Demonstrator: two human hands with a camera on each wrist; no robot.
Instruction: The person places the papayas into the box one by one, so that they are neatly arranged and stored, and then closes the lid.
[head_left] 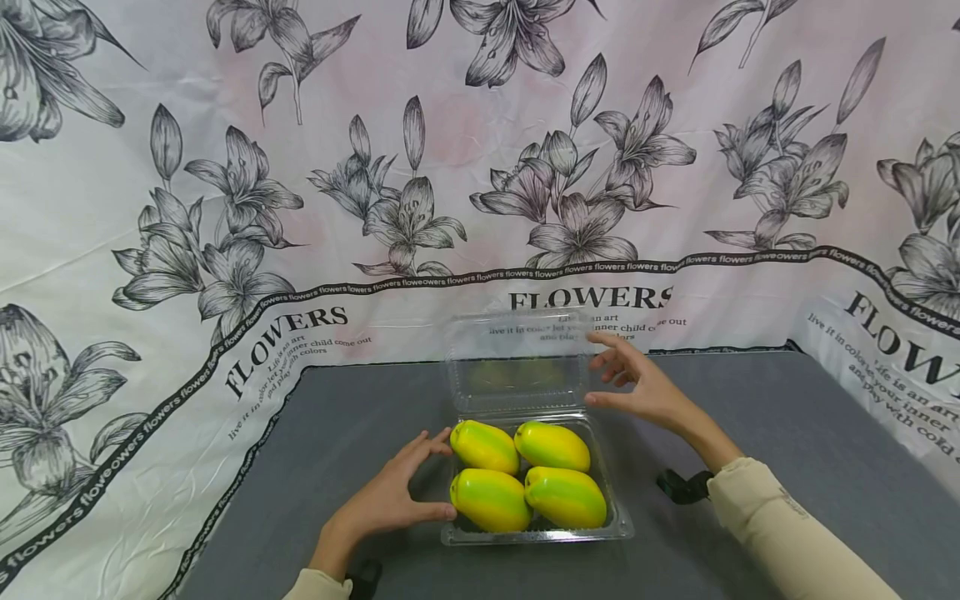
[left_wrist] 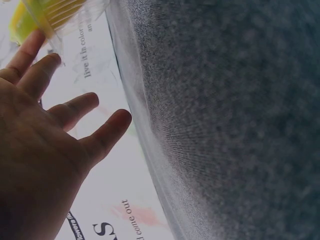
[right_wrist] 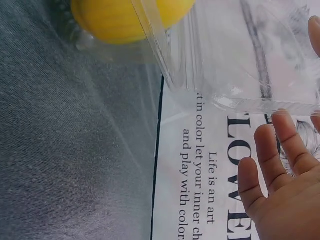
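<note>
A clear plastic clamshell box (head_left: 540, 536) lies on the grey surface, holding several yellow-green mangoes (head_left: 491, 500) in two rows. Its clear lid (head_left: 517, 375) stands raised at the back. At the box's left side is my left hand (head_left: 393, 492), thumb and fingers spread, with the fingertips at the wall; whether they press it I cannot tell. My right hand (head_left: 637, 387) is at the lid's right edge, thumb and fingers apart. In the right wrist view its extended fingers (right_wrist: 270, 155) reach the rim of the lid (right_wrist: 235, 102), and a yellow mango (right_wrist: 110, 20) shows through the plastic.
Grey cloth (head_left: 360, 417) covers the table around the box. Behind it hangs a white curtain (head_left: 420, 317) printed with flowers and lettering. A black strap (head_left: 682, 487) sticks out by the right cuff.
</note>
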